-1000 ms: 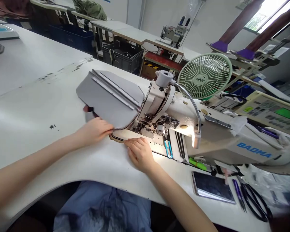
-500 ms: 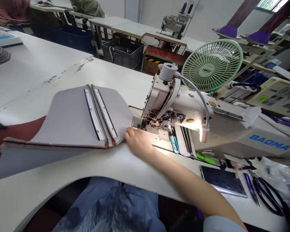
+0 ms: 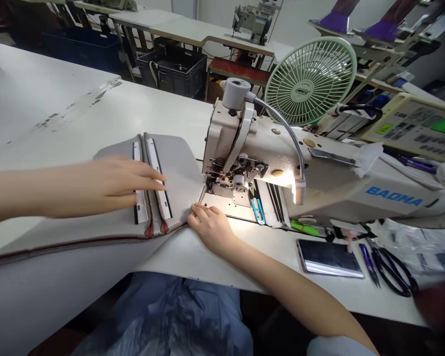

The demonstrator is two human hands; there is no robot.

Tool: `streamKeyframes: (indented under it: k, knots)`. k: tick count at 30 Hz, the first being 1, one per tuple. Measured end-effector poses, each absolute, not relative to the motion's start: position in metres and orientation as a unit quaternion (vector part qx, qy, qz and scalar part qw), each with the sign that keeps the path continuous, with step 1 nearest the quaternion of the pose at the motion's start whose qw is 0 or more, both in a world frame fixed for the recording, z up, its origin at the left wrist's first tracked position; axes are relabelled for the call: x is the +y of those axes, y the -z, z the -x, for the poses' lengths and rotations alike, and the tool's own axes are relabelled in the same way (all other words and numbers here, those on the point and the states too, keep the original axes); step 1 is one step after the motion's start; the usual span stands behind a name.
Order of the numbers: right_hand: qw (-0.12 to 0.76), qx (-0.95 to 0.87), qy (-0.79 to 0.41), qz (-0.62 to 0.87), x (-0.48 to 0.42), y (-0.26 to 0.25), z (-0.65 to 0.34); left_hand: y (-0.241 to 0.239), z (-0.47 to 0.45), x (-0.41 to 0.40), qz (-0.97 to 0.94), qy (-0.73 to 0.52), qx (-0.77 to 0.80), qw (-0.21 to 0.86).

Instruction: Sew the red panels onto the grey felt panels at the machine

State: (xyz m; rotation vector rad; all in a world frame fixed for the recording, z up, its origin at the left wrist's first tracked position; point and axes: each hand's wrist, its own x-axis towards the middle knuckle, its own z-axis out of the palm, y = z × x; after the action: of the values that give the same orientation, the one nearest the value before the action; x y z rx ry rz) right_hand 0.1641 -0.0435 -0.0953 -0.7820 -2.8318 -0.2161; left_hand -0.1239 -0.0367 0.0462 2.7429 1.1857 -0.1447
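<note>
A grey fabric panel (image 3: 181,163) with brown-red edging lies on the table, its right corner close to the needle area of the sewing machine (image 3: 226,148). Two white strips (image 3: 159,175) with dark edges run along seams in its middle. My left hand (image 3: 124,185), slightly blurred, stretches across the panel and strips with fingers extended and nothing in its grasp. I cannot tell whether it touches the cloth. At the panel's near right corner, my right hand (image 3: 211,227) has its fingers bent over the edge. Its thumb is hidden.
Blue thread snips (image 3: 258,210) lie beside the machine bed. Further right are a phone (image 3: 328,258), a purple-handled tool (image 3: 370,264), black scissors (image 3: 395,272) and a green marker (image 3: 304,227). A green fan (image 3: 307,81) stands behind the machine.
My left hand has come in from the left edge to over the panel. The reddish cloth at left no longer shows. My right hand stays at the corner; the view has shifted.
</note>
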Motion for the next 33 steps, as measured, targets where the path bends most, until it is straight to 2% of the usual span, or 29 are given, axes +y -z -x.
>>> streamKeyframes:
  k: [2,4,9,16,21,24,26,30,33]
  knots:
    - [0.103,-0.956,0.072,0.265,-0.044,0.097,-0.168,-0.020,0.074,-0.009,-0.928,0.087,0.341,0.122]
    - [0.116,-0.953,0.085,0.266,-0.045,0.097,-0.173,0.012,0.041,0.009,-0.924,0.098,0.352,0.114]
    - [0.138,-0.946,0.084,0.281,-0.041,0.101,-0.187,0.054,0.024,0.021,-0.928,0.032,0.358,0.096]
    - [0.121,-0.947,0.032,0.296,-0.038,0.100,-0.187,0.048,0.023,0.021,-0.918,0.028,0.376,0.121]
    - [0.123,-0.931,-0.049,0.341,-0.030,0.080,-0.208,0.051,0.023,0.018,-0.928,0.014,0.361,0.085]
    - [0.072,-0.858,0.018,0.508,-0.011,0.066,-0.243,0.045,0.017,0.012,-0.936,0.005,0.350,0.042]
    - [0.015,-0.794,0.074,0.603,0.003,0.059,-0.265,0.038,0.010,0.006,-0.931,0.035,0.358,0.060]
    - [-0.053,-0.748,0.097,0.654,0.022,0.056,-0.285,0.027,-0.004,-0.005,-0.892,0.110,0.403,0.175]
    - [-0.066,-0.747,0.098,0.654,0.026,0.061,-0.281,0.023,-0.009,-0.008,-0.892,0.122,0.396,0.182]
